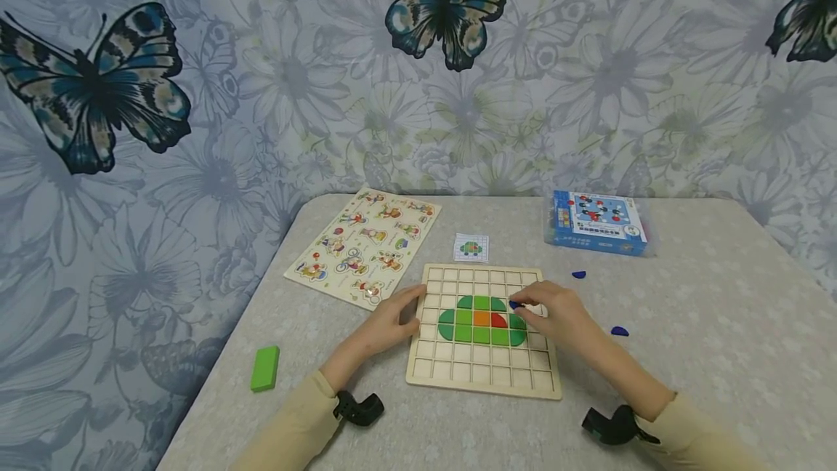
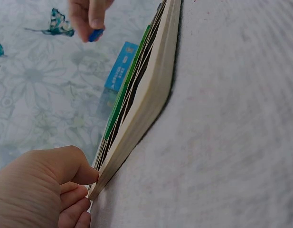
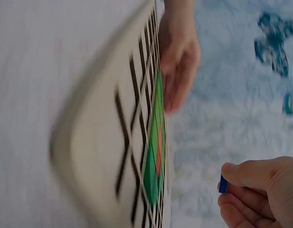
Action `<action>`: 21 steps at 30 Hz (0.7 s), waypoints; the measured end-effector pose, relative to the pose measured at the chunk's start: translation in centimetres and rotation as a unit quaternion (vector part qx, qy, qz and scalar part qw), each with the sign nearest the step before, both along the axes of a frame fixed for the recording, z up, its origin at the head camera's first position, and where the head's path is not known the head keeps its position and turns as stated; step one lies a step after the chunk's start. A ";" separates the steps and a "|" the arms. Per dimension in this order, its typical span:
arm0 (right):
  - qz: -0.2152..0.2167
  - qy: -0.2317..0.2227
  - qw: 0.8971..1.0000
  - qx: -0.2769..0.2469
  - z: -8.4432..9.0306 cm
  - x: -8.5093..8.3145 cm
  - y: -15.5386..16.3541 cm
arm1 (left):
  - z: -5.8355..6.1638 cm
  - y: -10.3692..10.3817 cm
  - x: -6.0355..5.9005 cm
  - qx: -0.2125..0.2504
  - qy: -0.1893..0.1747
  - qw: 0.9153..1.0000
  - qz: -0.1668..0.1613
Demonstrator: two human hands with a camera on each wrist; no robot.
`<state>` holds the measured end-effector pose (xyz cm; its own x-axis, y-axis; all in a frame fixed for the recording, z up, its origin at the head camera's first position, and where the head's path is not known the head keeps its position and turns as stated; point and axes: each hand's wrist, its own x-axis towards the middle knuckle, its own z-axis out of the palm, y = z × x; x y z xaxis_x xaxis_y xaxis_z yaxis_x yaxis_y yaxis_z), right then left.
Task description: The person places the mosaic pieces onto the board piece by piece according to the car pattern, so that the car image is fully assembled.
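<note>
A square wooden grid board (image 1: 423,369) lies on the table, bearing light green pieces (image 1: 463,320), rounded dark green pieces, an orange square (image 1: 481,318) and a red quarter-round piece (image 1: 498,321). At its left edge, my left hand (image 1: 387,320) grips the rim between thumb and fingers, as the left wrist view also shows. Between thumb and fingertips, my right hand (image 1: 557,310) pinches a small dark blue piece (image 3: 223,184). That hand is over the board's right side, by the upper right of the coloured pattern. The blue piece's full outline is hidden by the fingers.
Behind the board lies a small pattern card (image 1: 471,247). Two blue half-round pieces, one farther back (image 1: 578,275) and one nearer (image 1: 619,331), lie to the right. A blue box (image 1: 598,222), a picture sheet (image 1: 366,246) and a green block (image 1: 264,368) stand around.
</note>
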<state>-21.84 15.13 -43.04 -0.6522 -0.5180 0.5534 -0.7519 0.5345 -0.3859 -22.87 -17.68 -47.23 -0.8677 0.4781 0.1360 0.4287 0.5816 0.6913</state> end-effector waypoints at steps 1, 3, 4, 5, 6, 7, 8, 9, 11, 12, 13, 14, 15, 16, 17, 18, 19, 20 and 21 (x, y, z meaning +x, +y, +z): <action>0.018 0.001 1.000 -0.001 0.0 0.3 -0.9 | 0.0 0.0 0.0 0.001 0.001 1.000 0.000; 0.045 -0.010 0.999 0.007 -0.2 0.9 -2.6 | 0.0 0.0 0.0 0.002 0.000 1.000 0.002; 0.054 -0.019 0.998 0.014 -0.3 1.2 -3.4 | 0.0 0.0 0.0 0.002 0.000 1.000 0.003; 0.062 -0.029 0.997 0.023 -0.5 1.5 -4.0 | 0.0 0.1 0.0 0.000 0.000 1.000 0.003; 0.067 -0.040 0.996 0.033 -0.6 1.8 -4.6 | -0.1 0.1 0.0 -0.002 0.000 1.000 0.004; 0.069 -0.051 0.995 0.044 -0.7 2.0 -5.1 | 0.0 0.1 0.0 -0.003 -0.001 1.000 0.003; 0.069 -0.065 0.994 0.053 -0.9 2.1 -5.5 | 0.0 0.1 0.0 -0.002 -0.001 1.000 0.002; 0.071 -0.075 0.993 0.059 -1.0 2.3 -5.8 | 0.0 0.2 0.0 -0.002 -0.001 1.000 0.000; 0.074 -0.090 0.991 0.068 -1.3 2.4 -6.3 | 0.0 0.2 0.0 -0.001 -0.001 1.000 -0.002; 0.076 -0.092 0.990 0.072 -1.5 2.4 -6.5 | 0.0 0.2 0.0 0.001 -0.001 1.000 -0.002; 0.079 -0.093 0.990 0.074 -1.6 2.5 -6.6 | 0.1 0.2 0.1 0.003 -0.002 1.000 -0.003; 0.083 -0.091 0.990 0.074 -1.8 2.5 -6.7 | 0.1 0.2 0.1 0.004 -0.002 1.000 -0.002; 0.088 -0.089 0.989 0.075 -1.9 2.4 -6.8 | 0.0 0.2 0.1 0.004 0.000 1.000 -0.001; 0.092 -0.086 0.989 0.075 -2.1 2.4 -6.8 | 0.0 0.2 0.1 0.004 -0.001 1.000 0.000; 0.096 -0.085 0.989 0.075 -2.2 2.4 -6.9 | 0.1 0.1 0.1 0.005 -0.001 1.000 0.000; 0.098 -0.084 0.989 0.074 -2.3 2.4 -6.9 | 0.1 0.1 0.2 0.006 0.001 1.000 -0.001; 0.100 -0.085 0.989 0.074 -2.4 2.4 -7.0 | 0.1 0.1 0.2 0.006 0.003 1.000 -0.002; 0.102 -0.088 0.988 0.075 -2.5 2.4 -7.1 | 0.1 0.0 0.2 0.006 0.004 1.000 -0.003; 0.103 -0.090 0.988 0.077 -2.6 2.4 -7.1 | 0.1 0.0 0.1 0.006 0.007 1.000 -0.004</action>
